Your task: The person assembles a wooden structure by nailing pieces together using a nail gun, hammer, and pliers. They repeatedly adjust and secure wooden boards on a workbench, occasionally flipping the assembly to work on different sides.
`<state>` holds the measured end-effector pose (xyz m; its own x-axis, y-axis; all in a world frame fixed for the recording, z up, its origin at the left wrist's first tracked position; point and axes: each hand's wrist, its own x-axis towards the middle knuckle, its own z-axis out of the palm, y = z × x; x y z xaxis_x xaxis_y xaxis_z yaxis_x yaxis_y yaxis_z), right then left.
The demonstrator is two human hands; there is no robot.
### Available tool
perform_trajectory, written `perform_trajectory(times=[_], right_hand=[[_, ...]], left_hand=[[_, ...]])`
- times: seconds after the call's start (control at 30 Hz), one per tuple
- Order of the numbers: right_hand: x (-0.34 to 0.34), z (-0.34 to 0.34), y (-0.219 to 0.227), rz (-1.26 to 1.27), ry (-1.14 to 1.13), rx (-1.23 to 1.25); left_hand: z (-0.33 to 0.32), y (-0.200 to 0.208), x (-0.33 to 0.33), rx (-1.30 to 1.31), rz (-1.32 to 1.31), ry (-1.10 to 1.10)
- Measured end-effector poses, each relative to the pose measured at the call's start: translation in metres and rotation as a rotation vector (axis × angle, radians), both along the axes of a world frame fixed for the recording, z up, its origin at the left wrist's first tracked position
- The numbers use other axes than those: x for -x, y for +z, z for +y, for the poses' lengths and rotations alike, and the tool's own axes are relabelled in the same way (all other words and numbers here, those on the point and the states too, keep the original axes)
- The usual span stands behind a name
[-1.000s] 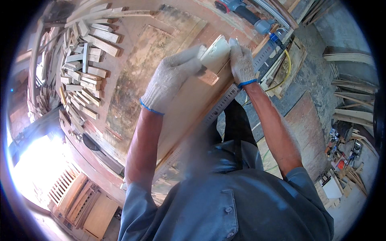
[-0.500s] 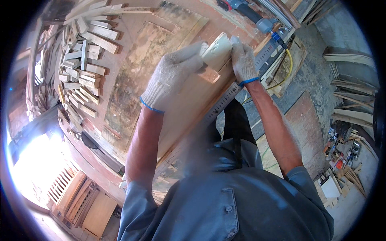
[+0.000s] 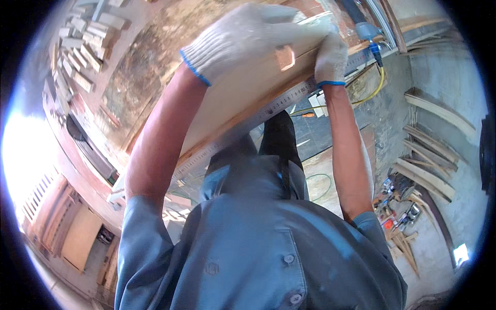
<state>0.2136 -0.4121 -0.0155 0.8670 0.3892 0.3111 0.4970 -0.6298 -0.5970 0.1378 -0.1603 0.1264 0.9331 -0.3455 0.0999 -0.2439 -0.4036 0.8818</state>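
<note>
White knit gloves with blue cuffs cover both my hands. A pale piece of wood (image 3: 316, 21), its far edge showing, lies between them at the top of the view. My right hand (image 3: 331, 56) is closed around its right end. My left hand (image 3: 243, 39), slightly blurred, has its fingers along the left side of the piece and seems to grip it; the glove hides part of the contact. Below them is a smooth pale board (image 3: 222, 106) with a metal ruler (image 3: 279, 105) along its near edge. A small reddish patch of wood (image 3: 285, 58) shows between my hands.
Several short wood offcuts (image 3: 82, 49) lie at the far left, near a stained board (image 3: 139, 67). A circular saw blade (image 3: 77, 132) sits at the left edge. At the upper right is a tool with a blue fitting (image 3: 368, 32) and a yellow hose (image 3: 373, 93). Planks (image 3: 439, 111) line the right wall.
The view has shifted, so the bench and offcuts sit higher and farther left. My left hand has moved over the pale wood, toward my right hand, which keeps its hold.
</note>
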Motion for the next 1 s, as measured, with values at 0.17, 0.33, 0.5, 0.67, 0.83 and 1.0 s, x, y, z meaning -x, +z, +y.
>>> perform_trajectory(times=[0.17,0.33,0.5,0.67,0.83,1.0], right_hand=[[-0.002,0.001,0.001,0.208,-0.065,-0.168],[-0.001,0.002,0.006,0.131,-0.007,-0.105],[-0.006,-0.002,0.001,-0.076,0.059,-0.061],[-0.004,-0.001,0.002,0.259,-0.002,-0.208],[-0.003,0.001,0.0,0.059,-0.039,-0.144],[-0.002,0.004,-0.003,0.549,-0.16,-0.514]], left_hand=[[-0.001,0.071,0.007,-0.203,0.081,-0.145],[0.001,0.008,0.003,0.239,0.237,0.007],[-0.004,0.031,0.007,0.338,0.329,0.042],[-0.009,0.029,0.01,0.11,0.04,0.074],[-0.008,0.01,-0.002,0.199,0.277,0.103],[-0.002,0.011,0.002,0.23,0.144,0.051]])
